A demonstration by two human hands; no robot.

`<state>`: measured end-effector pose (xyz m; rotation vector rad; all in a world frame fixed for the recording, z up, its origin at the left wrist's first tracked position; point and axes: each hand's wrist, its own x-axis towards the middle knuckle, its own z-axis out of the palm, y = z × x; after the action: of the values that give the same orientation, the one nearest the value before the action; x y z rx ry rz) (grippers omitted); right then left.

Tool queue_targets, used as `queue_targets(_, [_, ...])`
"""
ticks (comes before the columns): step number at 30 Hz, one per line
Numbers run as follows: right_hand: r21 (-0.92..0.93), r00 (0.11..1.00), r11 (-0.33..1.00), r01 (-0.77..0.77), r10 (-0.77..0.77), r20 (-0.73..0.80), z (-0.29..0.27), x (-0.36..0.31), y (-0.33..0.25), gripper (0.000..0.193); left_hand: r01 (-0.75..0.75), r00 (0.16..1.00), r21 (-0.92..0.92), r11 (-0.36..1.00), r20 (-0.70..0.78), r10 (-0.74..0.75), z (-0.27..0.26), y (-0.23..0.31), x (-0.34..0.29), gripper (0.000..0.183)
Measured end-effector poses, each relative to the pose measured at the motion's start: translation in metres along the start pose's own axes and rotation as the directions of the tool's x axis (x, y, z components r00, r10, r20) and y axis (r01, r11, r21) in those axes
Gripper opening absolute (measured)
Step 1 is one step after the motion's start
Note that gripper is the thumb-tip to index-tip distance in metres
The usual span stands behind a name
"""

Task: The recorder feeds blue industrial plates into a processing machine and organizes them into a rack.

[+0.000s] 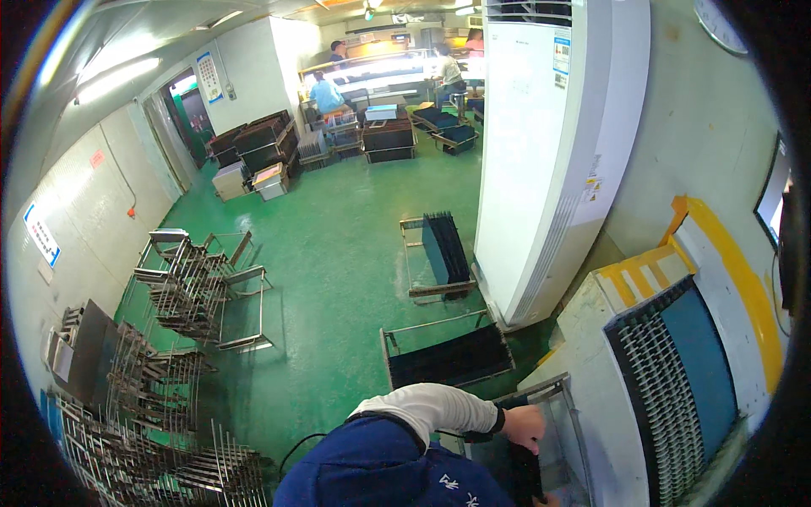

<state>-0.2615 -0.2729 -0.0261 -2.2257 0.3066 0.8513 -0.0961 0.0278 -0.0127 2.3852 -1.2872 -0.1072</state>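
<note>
My left hand (525,427), at the end of a white sleeve with a dark wristband, is closed over the upper edge of a dark, flat panel (525,470). The panel stands at the near side of a metal-framed rack (579,431), low at the bottom right. A small part of my right hand (547,500) shows at the lower edge beside the panel's bottom; its fingers are mostly hidden. To the right of both hands, a machine (583,325) carries a roller conveyor (663,384) with a blue panel surface (699,359).
Racks of dark panels (452,355) (446,249) stand on the green floor ahead, beside a tall white air conditioner (528,160). Bare metal racks (190,283) pile up along the left wall. Several people (325,93) sit at a lit bench at the back.
</note>
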Motion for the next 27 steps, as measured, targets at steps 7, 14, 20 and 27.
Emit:
queue_targets(7, [-0.124,0.999,0.992,0.037,-0.039,-0.014,0.007,0.034,0.049,0.056,-0.022,1.000,-0.008,1.000,0.004,0.022,0.000,0.002,0.003,0.052])
queue_targets(14, [-0.050,0.979,0.985,0.163,-0.167,-0.119,0.017,0.044,0.070,0.049,-0.033,0.999,-0.013,0.999,-0.009,0.033,-0.008,0.006,0.000,0.052])
queue_targets(20, [-0.017,0.978,0.984,0.177,-0.178,-0.111,0.018,0.054,0.082,0.045,-0.024,1.000,0.003,1.000,0.015,0.024,-0.002,0.002,0.003,0.052])
queue_targets(27, [-0.028,0.969,0.978,0.205,-0.207,-0.136,0.021,0.056,0.089,0.044,-0.047,0.998,-0.004,0.999,-0.042,0.046,0.006,-0.003,0.004,0.052])
